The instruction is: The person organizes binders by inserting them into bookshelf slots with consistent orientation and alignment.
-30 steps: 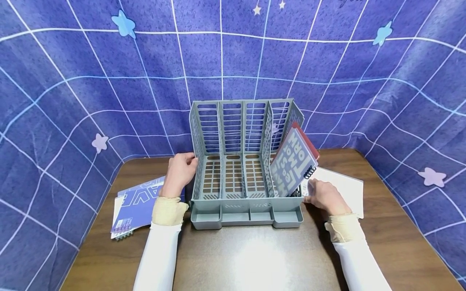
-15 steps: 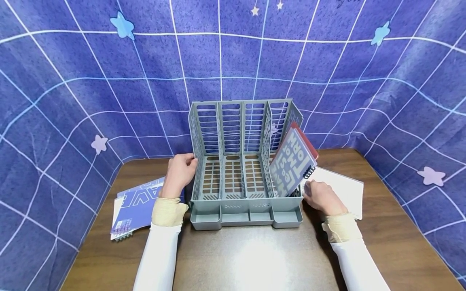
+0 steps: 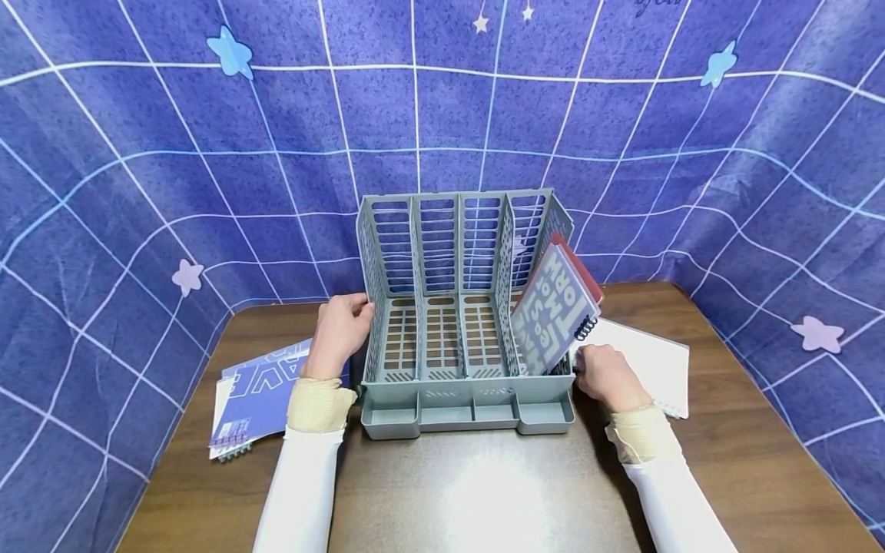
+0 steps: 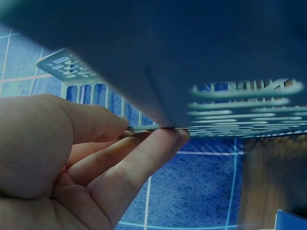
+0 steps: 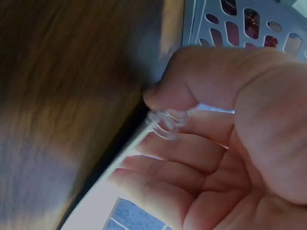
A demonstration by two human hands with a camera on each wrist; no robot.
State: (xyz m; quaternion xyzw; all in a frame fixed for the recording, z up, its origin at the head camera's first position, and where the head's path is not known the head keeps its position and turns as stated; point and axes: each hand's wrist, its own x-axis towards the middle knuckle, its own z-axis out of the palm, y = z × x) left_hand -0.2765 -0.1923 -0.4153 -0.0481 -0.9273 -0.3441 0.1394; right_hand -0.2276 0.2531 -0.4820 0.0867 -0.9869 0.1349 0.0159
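A grey-green desk file rack (image 3: 466, 390), with tall slotted dividers and small front trays, stands mid-table. My left hand (image 3: 340, 330) pinches the edge of its left side wall between thumb and fingers; the left wrist view shows that slotted wall (image 4: 249, 112) up close. My right hand (image 3: 608, 376) is low beside the rack's right side, at the near-left part of a white spiral notebook (image 3: 650, 361) lying flat. In the right wrist view, thumb and fingers pinch the notebook's edge at its clear coil (image 5: 165, 123). A grey lettered spiral notebook (image 3: 553, 315) leans in the rack's rightmost slot.
Behind the lettered notebook a red one (image 3: 584, 273) leans in the same slot. On the left, a blue notebook (image 3: 266, 395) lies over other notebooks, partly under my left forearm. Purple cloth (image 3: 449, 115) with a grid and stars hangs behind the wooden table (image 3: 429, 499).
My right hand has shifted slightly left and nearer along the white notebook, uncovering part of its near coil. My left hand stays at the rack wall. The whole head view drifts slightly.
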